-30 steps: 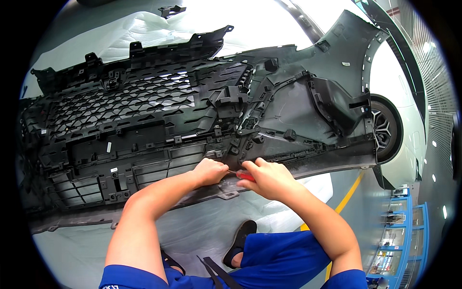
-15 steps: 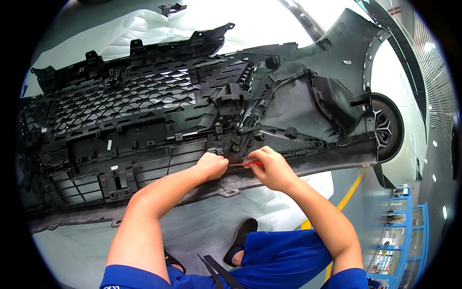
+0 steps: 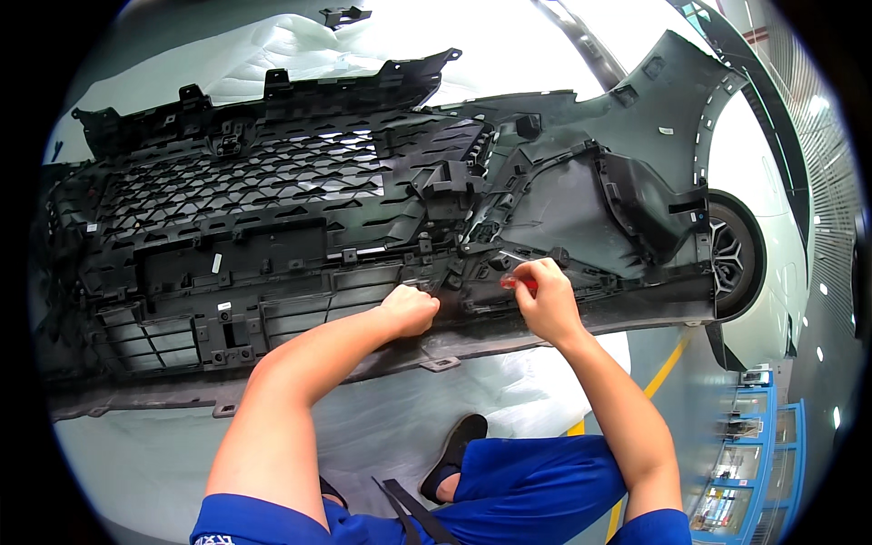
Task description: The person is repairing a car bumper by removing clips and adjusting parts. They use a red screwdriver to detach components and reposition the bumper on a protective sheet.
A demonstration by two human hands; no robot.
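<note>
Holding a red tool (image 3: 514, 282) in the narrowed fingers of the right hand (image 3: 549, 302), over the black bumper (image 3: 568, 207). Holding the left hand (image 3: 413, 311) as a fist near the bumper's lower edge; cannot tell if gripping anything. Working over white sheeting (image 3: 527, 395).

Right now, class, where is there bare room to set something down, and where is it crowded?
Bare: white sheeting between the bumper and the shoe; floor between yellow line and blue frames. Crowded: the brackets beyond the left hand and right hand.
</note>
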